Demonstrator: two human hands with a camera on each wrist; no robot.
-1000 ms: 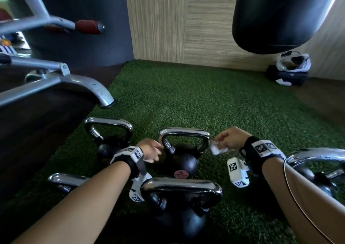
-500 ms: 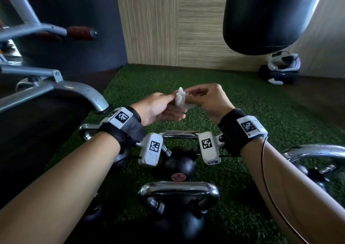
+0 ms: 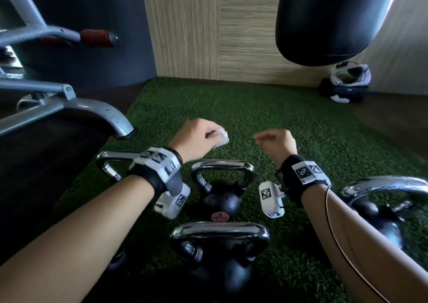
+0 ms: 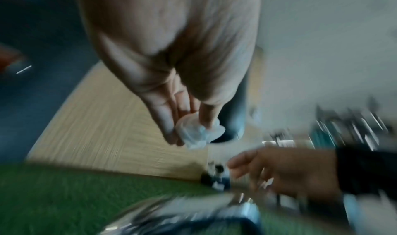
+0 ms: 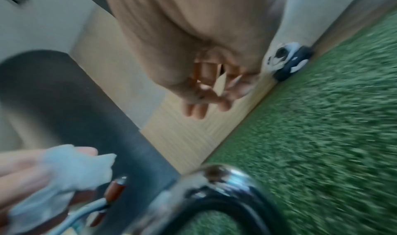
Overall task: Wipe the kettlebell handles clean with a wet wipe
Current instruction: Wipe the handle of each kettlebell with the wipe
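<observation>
Several black kettlebells with chrome handles stand on green turf (image 3: pixel 254 108). The middle kettlebell (image 3: pixel 221 200) has its handle (image 3: pixel 222 165) just below my hands. A nearer kettlebell handle (image 3: pixel 220 232) lies in front of it, and others stand at the left (image 3: pixel 111 161) and right (image 3: pixel 384 184). My left hand (image 3: pixel 208 137) pinches a crumpled white wet wipe (image 3: pixel 221 138), seen between thumb and fingers in the left wrist view (image 4: pixel 197 133). My right hand (image 3: pixel 266 140) hovers beside it, apart, its fingers (image 5: pixel 197 109) loosely curled and holding nothing.
A grey metal machine leg (image 3: pixel 111 119) ends at the turf's left edge, with a red-gripped bar (image 3: pixel 97 37) above it. A black punching bag (image 3: pixel 328 20) hangs at the upper right. A white and black device (image 3: pixel 347 80) sits by the wooden wall (image 3: pixel 208 24).
The wipe went from my right hand at the middle handle to my left hand. Both hands met above the kettlebells, then moved apart and lower; the right hand let go.
</observation>
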